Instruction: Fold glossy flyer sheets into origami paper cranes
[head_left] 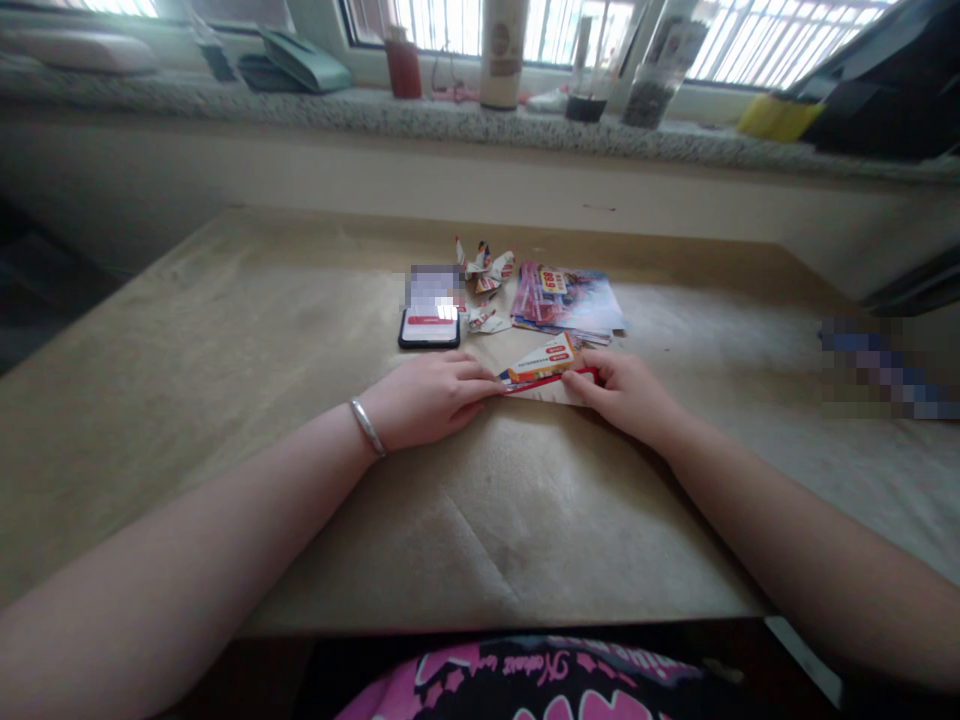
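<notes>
A folded piece of printed paper (541,366), white with red and orange print, lies low over the table between my hands. Its pointed left tip is under the fingertips of my left hand (431,398), whose fingers are stretched out close together. My right hand (630,393) pinches the wider right end between thumb and fingers. Just beyond the paper are several folded paper shapes (491,272) made of similar print. A stack of colourful printed leaflets (570,298) lies behind my right hand, and a phone (429,328) with a lit screen lies behind my left.
The beige tabletop (300,300) runs back to a wall below a stone window sill (420,115). On the sill stand a red container (403,65), a tall beige bottle (501,55) and a clear jar (664,70). A bluish printed strip (892,370) lies at the right.
</notes>
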